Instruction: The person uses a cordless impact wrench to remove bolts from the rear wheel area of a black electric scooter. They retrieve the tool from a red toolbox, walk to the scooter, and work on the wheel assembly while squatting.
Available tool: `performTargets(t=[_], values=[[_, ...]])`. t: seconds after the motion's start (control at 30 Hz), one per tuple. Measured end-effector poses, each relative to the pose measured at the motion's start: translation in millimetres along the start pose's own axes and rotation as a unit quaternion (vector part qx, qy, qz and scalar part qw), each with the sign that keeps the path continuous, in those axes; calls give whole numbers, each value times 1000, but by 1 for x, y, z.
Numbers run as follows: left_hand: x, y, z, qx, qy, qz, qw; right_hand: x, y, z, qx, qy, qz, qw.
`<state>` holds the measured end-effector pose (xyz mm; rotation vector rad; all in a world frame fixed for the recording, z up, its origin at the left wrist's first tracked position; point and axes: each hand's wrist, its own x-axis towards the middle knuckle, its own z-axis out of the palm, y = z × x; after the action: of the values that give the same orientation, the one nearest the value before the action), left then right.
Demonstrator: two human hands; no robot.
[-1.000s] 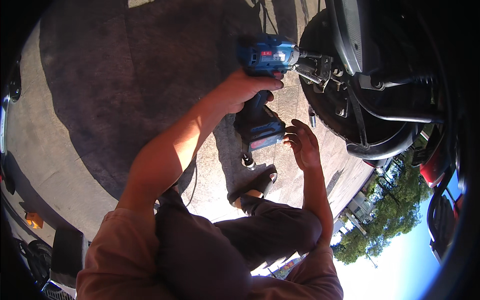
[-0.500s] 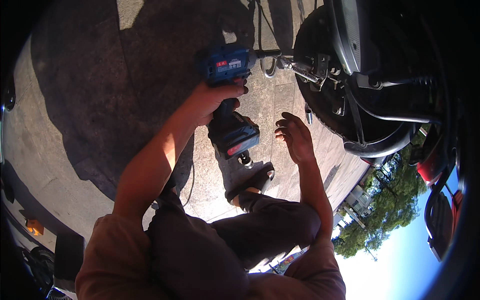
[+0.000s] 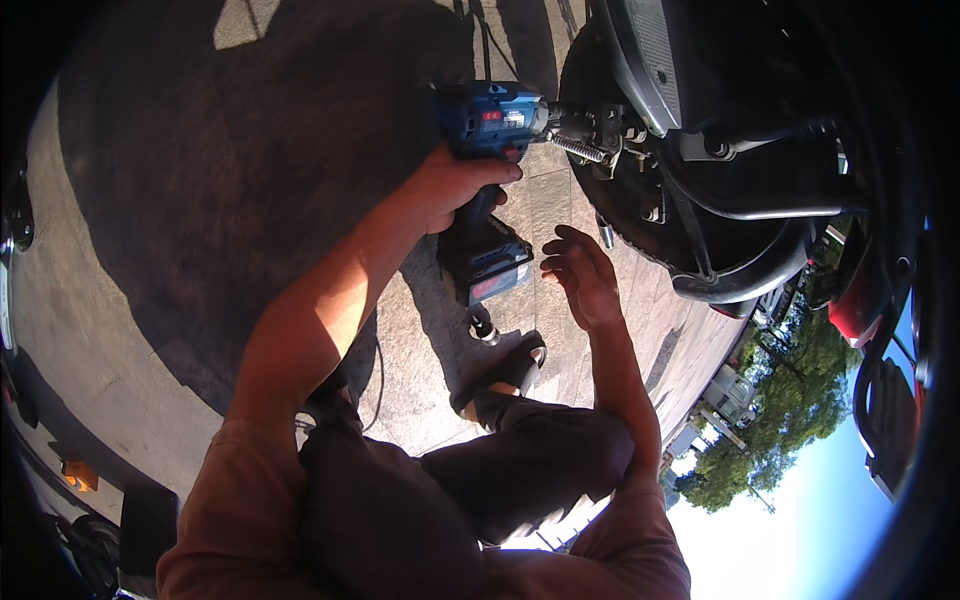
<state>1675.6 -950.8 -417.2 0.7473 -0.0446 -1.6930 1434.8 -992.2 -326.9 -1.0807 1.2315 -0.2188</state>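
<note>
My left hand (image 3: pixel 462 188) is closed around the grip of a blue cordless impact wrench (image 3: pixel 505 115). Its dark socket (image 3: pixel 568 118) points right and reaches the bracket (image 3: pixel 612 128) on a motorcycle wheel (image 3: pixel 590 185), just above a coil spring (image 3: pixel 580 148). Whether the socket sits over a nut is hidden. The battery (image 3: pixel 495 270) hangs at the bottom of the grip. My right hand (image 3: pixel 585 278) is held in the air right of the battery, fingers loosely bent and apart, holding nothing. Beyond its fingertips a small metal tube-shaped part (image 3: pixel 605 231) lies by the tyre.
A metal socket-like piece (image 3: pixel 484 328) is on the paving below the battery, close to my sandalled foot (image 3: pixel 522 362). A curved exhaust-like tube (image 3: pixel 750 280) and a black frame bar (image 3: pixel 770 208) stick out at the right. At far left lies an orange object (image 3: pixel 80 474).
The impact wrench has moved right in my left hand, bringing its socket up to the wheel's bracket. My right hand stays nearly where it was. The whole view has shifted slightly.
</note>
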Motion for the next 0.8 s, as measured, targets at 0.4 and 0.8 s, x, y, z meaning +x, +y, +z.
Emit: performTargets(t=[0.4, 0.8], values=[[-2, -9, 7, -27, 4, 11, 1000, -4, 4, -13, 25, -4, -2, 1000], [3, -21, 5, 28, 18, 54, 998, 0, 5, -19, 34, -1, -3, 999]])
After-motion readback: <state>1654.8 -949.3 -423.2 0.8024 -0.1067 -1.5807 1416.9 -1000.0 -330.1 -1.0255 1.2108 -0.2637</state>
